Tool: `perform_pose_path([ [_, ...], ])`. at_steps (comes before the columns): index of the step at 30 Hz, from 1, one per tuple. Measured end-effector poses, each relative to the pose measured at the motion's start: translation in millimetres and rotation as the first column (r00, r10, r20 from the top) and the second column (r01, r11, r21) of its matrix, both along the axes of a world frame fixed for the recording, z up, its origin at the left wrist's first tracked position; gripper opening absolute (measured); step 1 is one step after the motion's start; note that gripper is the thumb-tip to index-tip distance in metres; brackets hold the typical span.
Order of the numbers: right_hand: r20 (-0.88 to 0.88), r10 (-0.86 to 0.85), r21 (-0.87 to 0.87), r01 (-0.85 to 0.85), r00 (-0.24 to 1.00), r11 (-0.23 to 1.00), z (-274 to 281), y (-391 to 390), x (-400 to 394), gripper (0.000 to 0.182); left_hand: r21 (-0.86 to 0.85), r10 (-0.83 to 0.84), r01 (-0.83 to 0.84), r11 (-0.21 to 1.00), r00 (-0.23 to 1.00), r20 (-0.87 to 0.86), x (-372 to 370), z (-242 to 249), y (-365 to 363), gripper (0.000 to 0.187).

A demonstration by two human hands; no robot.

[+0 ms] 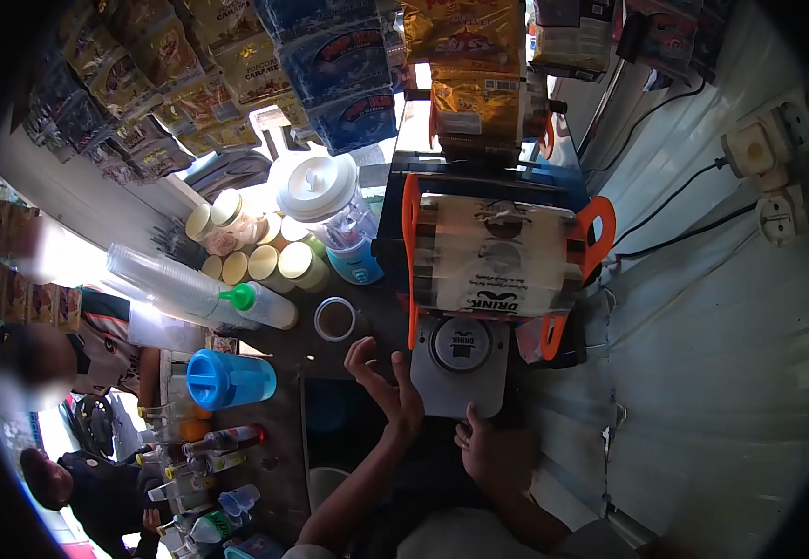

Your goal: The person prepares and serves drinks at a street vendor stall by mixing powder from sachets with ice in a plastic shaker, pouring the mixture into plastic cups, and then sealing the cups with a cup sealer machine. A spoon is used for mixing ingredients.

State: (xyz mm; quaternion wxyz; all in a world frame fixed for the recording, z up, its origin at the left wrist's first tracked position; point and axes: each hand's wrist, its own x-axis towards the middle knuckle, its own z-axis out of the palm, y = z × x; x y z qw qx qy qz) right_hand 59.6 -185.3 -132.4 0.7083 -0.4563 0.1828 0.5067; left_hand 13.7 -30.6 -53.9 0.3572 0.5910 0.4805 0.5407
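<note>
A cup sealing machine point(493, 238) with a roll of printed film between orange holders stands ahead of me. Its metal tray point(460, 396) sticks out toward me, holding a cup whose round top point(461, 345) carries the film's DRINK print. Just left of the tray, my left hand point(388, 387) is raised with fingers spread and nothing in it. At the tray's front edge, my right hand point(481, 449) has one finger stretched onto the metal and the others loosely curled, holding nothing visible. A small round open container point(335, 319) sits beyond my left hand.
A blender point(348, 228), several lidded jars point(265, 264), stacked plastic cups point(162, 282), a green-capped bottle point(265, 305) and a blue pitcher point(230, 379) stand leftward. Several syrup bottles point(227, 438) line the counter. Sachets point(348, 79) hang above; sockets point(760, 149) are at right. Two people are outside left.
</note>
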Motion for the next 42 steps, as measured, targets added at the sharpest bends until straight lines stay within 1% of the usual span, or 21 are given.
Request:
perform_pose_path([
  [2,-0.021,0.024,0.023,-0.023,0.999,0.999,0,-4,-2,0.014,-0.049,-0.17,0.163,0.985,0.935,-0.311,0,-10,-10,0.067],
  [3,0.124,0.174,0.019,-0.178,0.977,0.984,1,-5,1,0.012,-0.042,-0.167,0.162,0.986,0.936,-0.309,3,-12,-12,0.067],
  [5,0.268,0.316,-0.005,-0.326,0.91,0.945,-14,-5,6,0.015,-0.106,-0.338,0.343,0.933,0.736,-0.586,8,-14,-14,0.091],
  [6,0.706,0.271,-0.095,-0.291,0.655,0.952,-41,-3,10,0.022,-0.107,-0.336,0.341,0.934,0.738,-0.585,11,-16,-15,0.091],
  [7,0.955,0.203,-0.157,-0.212,0.218,0.965,-68,1,14,0.03,-0.136,-0.368,0.362,0.922,0.713,-0.597,13,-20,-16,0.099],
  [8,0.783,-0.049,0.158,-0.121,0.62,0.98,-95,13,22,0.033,-0.162,-0.397,0.381,0.91,0.69,-0.606,16,-23,-15,0.107],
  [9,0.404,-0.26,0.396,0.089,0.877,0.914,-107,24,29,0.037,-0.17,-0.395,0.374,0.912,0.687,-0.61,17,-26,-15,0.111],
  [10,0.404,-0.255,0.394,0.085,0.878,0.915,-114,20,29,0.037,-0.173,-0.394,0.37,0.913,0.688,-0.609,18,-28,-15,0.111],
  [22,0.749,0.078,-0.113,0.011,0.658,0.993,-110,27,61,0.039,-0.148,-0.393,0.381,0.913,0.716,-0.577,32,-51,-9,0.105],
  [24,0.778,0.151,-0.207,0.022,0.61,0.978,-112,32,60,0.039,-0.046,-0.494,0.515,0.856,0.789,-0.365,28,-64,-7,0.1],
  [28,0.819,0.28,-0.364,0.075,0.501,0.929,-112,19,62,0.04,0.046,-0.508,0.526,0.849,0.839,-0.196,23,-38,-9,0.094],
  [30,0.827,0.342,-0.418,0.082,0.447,0.905,-161,-147,56,0.04,0.119,-0.5,0.487,0.865,0.853,0.149,14,-5,-10,0.088],
  [32,0.83,0.41,-0.465,0.062,0.378,0.883,-151,-92,64,0.041,0.258,-0.455,0.399,0.88,0.863,0.22,-4,51,-7,0.082],
  [34,0.83,0.473,-0.504,0.031,0.296,0.863,-128,-28,63,0.041,0.432,-0.495,0.315,0.845,0.765,0.412,-30,75,-3,0.088],
  [35,0.83,0.499,-0.518,0.012,0.248,0.855,-128,-25,51,0.041,0.447,-0.465,0.274,0.851,0.79,0.401,-51,75,-7,0.088],
  [37,0.828,0.542,-0.543,-0.033,0.144,0.839,-139,-60,42,0.041,0.223,-0.507,0.461,0.859,0.705,0.496,-99,69,-29,0.097],
  [38,0.824,0.56,-0.557,-0.057,0.088,0.829,-137,-47,33,0.042,0.234,-0.472,0.411,0.881,0.738,0.482,-120,73,-32,0.097],
  [39,0.815,0.579,-0.575,-0.083,0.032,0.814,-125,-25,16,0.042,0.236,-0.368,0.303,0.923,0.872,0.322,-143,79,-40,0.101],
  [40,0.844,0.523,-0.514,-0.102,0.116,0.852,-101,-21,3,0.037,0.252,-0.234,0.191,0.949,0.96,0.151,-164,87,-49,0.105],
  [41,0.859,0.468,-0.455,-0.11,0.206,0.884,-77,-20,-9,0.033,0.281,-0.186,0.133,0.951,0.967,0.171,-181,103,-53,0.096],
  [42,0.859,0.476,-0.453,-0.157,0.188,0.878,-73,-20,-20,0.033,0.281,-0.138,0.087,0.956,0.977,0.165,-200,106,-58,0.096],
])
